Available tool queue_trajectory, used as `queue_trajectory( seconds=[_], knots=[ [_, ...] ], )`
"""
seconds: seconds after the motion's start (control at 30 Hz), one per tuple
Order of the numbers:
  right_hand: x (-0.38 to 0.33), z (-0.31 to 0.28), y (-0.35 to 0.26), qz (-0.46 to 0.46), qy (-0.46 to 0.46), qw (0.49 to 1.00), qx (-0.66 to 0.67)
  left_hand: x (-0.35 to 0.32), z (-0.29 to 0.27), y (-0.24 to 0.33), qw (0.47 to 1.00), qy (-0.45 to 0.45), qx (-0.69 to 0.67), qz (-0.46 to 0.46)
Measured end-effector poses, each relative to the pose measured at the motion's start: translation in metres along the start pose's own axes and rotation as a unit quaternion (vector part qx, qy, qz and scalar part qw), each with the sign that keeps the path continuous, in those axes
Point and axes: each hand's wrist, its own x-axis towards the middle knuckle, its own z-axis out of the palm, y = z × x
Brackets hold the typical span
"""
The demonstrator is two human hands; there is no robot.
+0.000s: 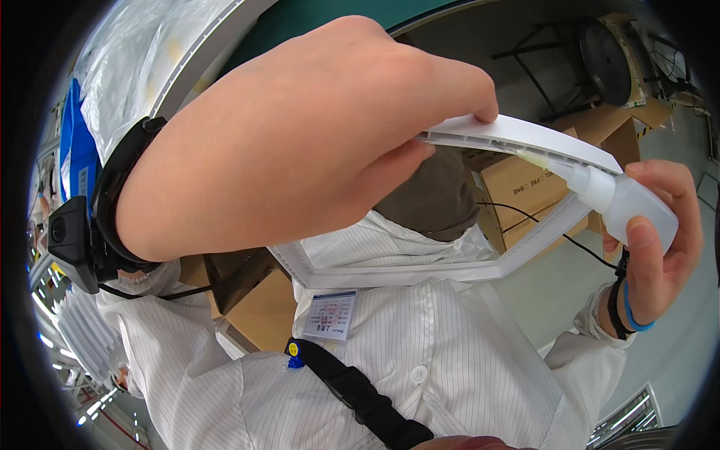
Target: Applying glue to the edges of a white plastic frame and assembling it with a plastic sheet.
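My left hand [367, 112] reaches across from the left, thumb and fingers closed on the upper edge of a white plastic frame [405, 277]. The frame is angular, with a ribbed channel along its inner side, and is held up in front of my body. Part of it is hidden behind my left hand and forearm. In my right hand [664, 255] is a small translucent white squeeze bottle [641, 214], tilted with its nozzle pointing left along the channel. The tip lies close to the ribs; whether it touches them I cannot tell. A pale yellowish patch shows by the nozzle.
Cardboard boxes [525, 187] stand on the floor beyond the frame, with a dark round stool [604, 64] behind them. Clear plastic wrapping [139, 60] and a green surface [300, 30] lie at the upper left. A black cable [555, 236] hangs near my right wrist.
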Motion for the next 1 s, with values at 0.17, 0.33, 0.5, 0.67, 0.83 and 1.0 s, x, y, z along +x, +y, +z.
queue_trajectory(
  seconds=[0.17,0.33,0.5,0.67,0.83,1.0],
  knots=[
    [0.0,0.007,0.001,0.005,0.033,0.996,0.085,0.0,-0.001,-0.001,1.0,-0.002,-0.01,0.0],
    [0.001,0.009,0.002,0.009,0.041,0.995,0.086,0.002,-0.001,-0.004,1.0,0.002,-0.011,0.007],
    [0.002,0.008,0.009,0.045,0.015,0.987,0.153,0.002,-0.006,-0.006,1.0,-0.016,-0.012,-0.001],
    [0.007,0.01,0.028,0.016,-0.013,0.972,0.236,-0.004,-0.013,-0.005,0.999,-0.024,-0.039,-0.015],
    [0.05,0.005,0.031,-0.038,-0.039,0.956,0.289,-0.018,-0.011,-0.014,0.997,0.004,-0.072,-0.036],
    [0.135,0.007,0.025,-0.105,-0.049,0.951,0.287,-0.03,-0.008,-0.018,0.997,0.045,-0.059,-0.009]
  ],
)
